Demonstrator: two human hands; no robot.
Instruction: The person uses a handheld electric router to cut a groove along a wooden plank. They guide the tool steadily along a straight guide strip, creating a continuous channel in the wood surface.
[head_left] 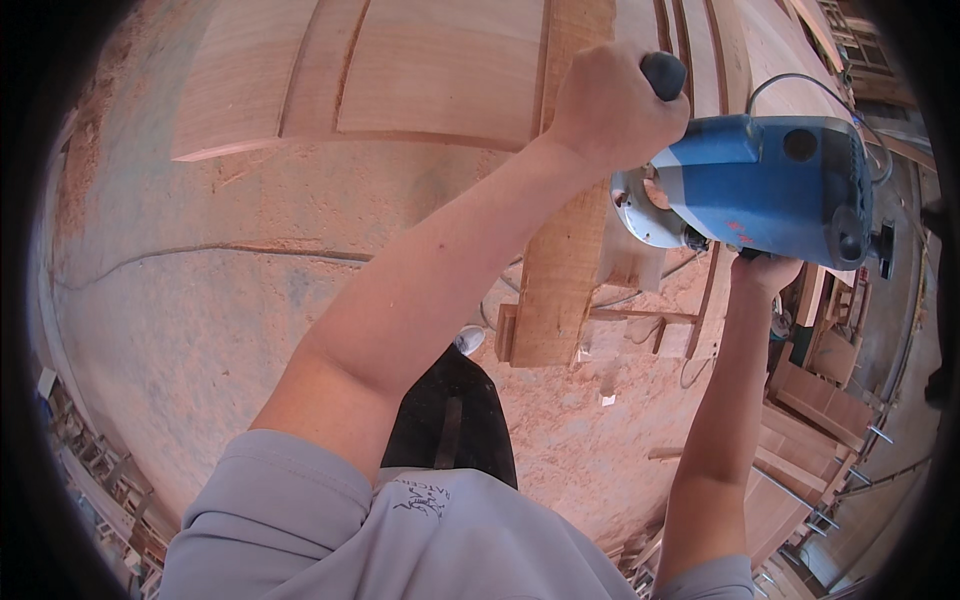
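Observation:
A blue plunge router (765, 185) with a pale round base sits over wooden boards at the upper right. My left hand (612, 108) is wrapped round its black side handle, whose rounded end pokes out past my fist. My right hand (768, 270) is at the near side of the motor body, fingers closed under it on a dark grip that mostly hides behind the tool. Beneath the router's base edge runs a long plank (565, 260), pointing toward me. The cutter is hidden from view.
Wide wooden panels (430, 75) lie beyond my left arm. A power cord (800, 78) loops off the router, and a dark cable (240, 247) crosses the dusty floor (200, 320). Stacked timber with metal clamp bars (800, 500) stands at the right. My shoe (470, 340) is near the plank's end.

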